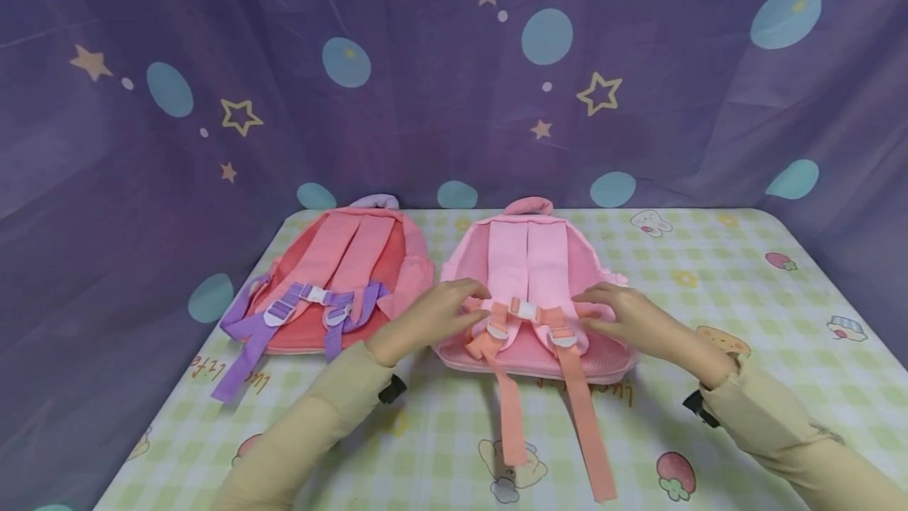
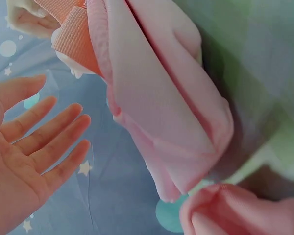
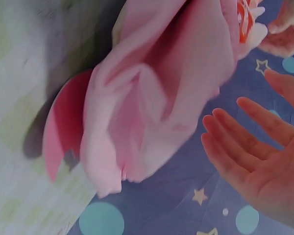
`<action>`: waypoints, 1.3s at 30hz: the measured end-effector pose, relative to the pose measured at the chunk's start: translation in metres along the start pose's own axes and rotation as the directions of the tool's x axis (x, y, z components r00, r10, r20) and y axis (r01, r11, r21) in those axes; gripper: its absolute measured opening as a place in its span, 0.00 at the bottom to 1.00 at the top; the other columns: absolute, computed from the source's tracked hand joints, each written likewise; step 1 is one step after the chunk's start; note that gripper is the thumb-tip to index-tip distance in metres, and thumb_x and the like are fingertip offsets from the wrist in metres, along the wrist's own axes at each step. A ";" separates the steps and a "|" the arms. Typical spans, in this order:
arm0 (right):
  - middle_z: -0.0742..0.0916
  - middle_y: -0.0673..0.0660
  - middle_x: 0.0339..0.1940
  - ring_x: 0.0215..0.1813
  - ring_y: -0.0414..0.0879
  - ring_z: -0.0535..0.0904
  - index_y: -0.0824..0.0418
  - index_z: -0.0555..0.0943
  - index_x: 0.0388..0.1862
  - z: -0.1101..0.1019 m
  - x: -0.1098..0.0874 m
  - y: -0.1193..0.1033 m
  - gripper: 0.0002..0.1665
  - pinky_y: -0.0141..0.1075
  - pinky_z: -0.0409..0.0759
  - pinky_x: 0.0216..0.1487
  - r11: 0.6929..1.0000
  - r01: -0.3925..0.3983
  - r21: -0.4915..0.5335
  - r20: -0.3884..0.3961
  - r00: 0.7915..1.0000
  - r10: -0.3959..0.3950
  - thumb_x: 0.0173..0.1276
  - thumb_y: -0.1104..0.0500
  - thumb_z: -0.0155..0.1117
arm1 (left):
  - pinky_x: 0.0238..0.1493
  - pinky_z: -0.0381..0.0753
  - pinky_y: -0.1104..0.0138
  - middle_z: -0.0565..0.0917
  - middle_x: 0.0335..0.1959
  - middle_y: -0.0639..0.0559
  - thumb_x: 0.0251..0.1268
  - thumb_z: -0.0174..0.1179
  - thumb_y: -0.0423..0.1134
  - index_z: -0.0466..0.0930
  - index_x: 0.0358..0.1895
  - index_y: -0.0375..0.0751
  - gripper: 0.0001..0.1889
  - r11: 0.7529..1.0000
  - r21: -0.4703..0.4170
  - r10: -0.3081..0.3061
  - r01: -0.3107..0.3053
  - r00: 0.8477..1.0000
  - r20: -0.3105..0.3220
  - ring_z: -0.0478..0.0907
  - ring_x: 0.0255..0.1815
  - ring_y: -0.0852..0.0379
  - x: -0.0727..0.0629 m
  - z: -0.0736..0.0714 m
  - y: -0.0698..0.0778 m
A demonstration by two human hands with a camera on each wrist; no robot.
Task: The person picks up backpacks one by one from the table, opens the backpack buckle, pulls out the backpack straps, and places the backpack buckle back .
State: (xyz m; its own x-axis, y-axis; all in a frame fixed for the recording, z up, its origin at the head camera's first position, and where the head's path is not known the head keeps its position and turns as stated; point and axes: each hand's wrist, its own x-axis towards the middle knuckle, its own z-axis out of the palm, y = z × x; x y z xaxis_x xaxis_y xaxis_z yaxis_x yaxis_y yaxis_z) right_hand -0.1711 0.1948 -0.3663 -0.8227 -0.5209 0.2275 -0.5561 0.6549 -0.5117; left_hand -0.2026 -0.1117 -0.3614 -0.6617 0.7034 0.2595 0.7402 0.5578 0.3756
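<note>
A light pink backpack lies on the table with its shoulder straps facing up. Its orange webbing straps are joined by a white buckle across the middle, and their loose ends trail toward the front edge. My left hand hovers by the backpack's left side, its fingers extended and holding nothing, as the left wrist view shows with the palm facing the bag. On the opposite side my right hand is likewise spread, and its fingers grip nothing in the right wrist view.
To the left lies a coral backpack with purple straps and a fastened white buckle. A green-checked tablecloth with printed figures covers the table. Behind stands a purple curtain with stars and ovals.
</note>
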 end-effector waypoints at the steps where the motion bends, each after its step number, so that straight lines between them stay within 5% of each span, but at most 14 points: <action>1: 0.85 0.64 0.46 0.50 0.60 0.81 0.73 0.81 0.49 0.002 0.002 -0.001 0.17 0.54 0.78 0.51 1.000 0.002 0.010 0.000 1.000 -0.002 0.63 0.65 0.69 | 0.50 0.80 0.60 0.84 0.43 0.41 0.65 0.62 0.34 0.79 0.47 0.31 0.11 1.000 -0.003 -0.004 0.004 1.000 0.008 0.82 0.46 0.47 0.002 0.001 0.000; 12: 0.85 0.65 0.47 0.50 0.60 0.81 0.73 0.81 0.51 0.023 0.021 -0.012 0.18 0.54 0.79 0.50 0.995 -0.002 0.097 0.038 0.999 -0.001 0.67 0.62 0.65 | 0.56 0.77 0.60 0.82 0.49 0.39 0.66 0.61 0.33 0.77 0.53 0.30 0.15 0.997 -0.058 -0.053 0.058 0.995 0.085 0.80 0.53 0.46 0.021 0.010 0.009; 22: 0.86 0.67 0.46 0.49 0.58 0.82 0.75 0.80 0.52 0.031 0.040 -0.019 0.20 0.49 0.81 0.49 0.978 -0.094 0.188 0.076 0.994 0.081 0.65 0.63 0.66 | 0.58 0.75 0.60 0.81 0.51 0.40 0.65 0.63 0.33 0.77 0.55 0.30 0.17 0.989 -0.088 -0.103 0.116 0.985 0.140 0.79 0.54 0.47 0.033 0.023 0.010; 39: 0.87 0.63 0.40 0.37 0.46 0.78 0.75 0.82 0.46 0.043 0.052 -0.012 0.16 0.35 0.79 0.40 0.965 -0.133 0.225 0.090 0.989 0.116 0.59 0.69 0.67 | 0.52 0.78 0.63 0.83 0.45 0.41 0.62 0.65 0.31 0.80 0.51 0.29 0.15 0.989 -0.102 -0.097 0.109 0.989 0.111 0.81 0.47 0.48 0.038 0.034 0.006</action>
State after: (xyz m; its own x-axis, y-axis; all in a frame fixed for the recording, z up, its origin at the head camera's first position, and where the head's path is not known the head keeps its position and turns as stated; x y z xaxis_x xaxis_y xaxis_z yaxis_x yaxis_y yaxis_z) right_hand -0.2024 0.1365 -0.3844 -0.8675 -0.4891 0.0911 -0.4007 0.5785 -0.7104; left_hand -0.2196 -0.0666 -0.3797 -0.7133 0.6903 0.1212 0.6476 0.5832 0.4904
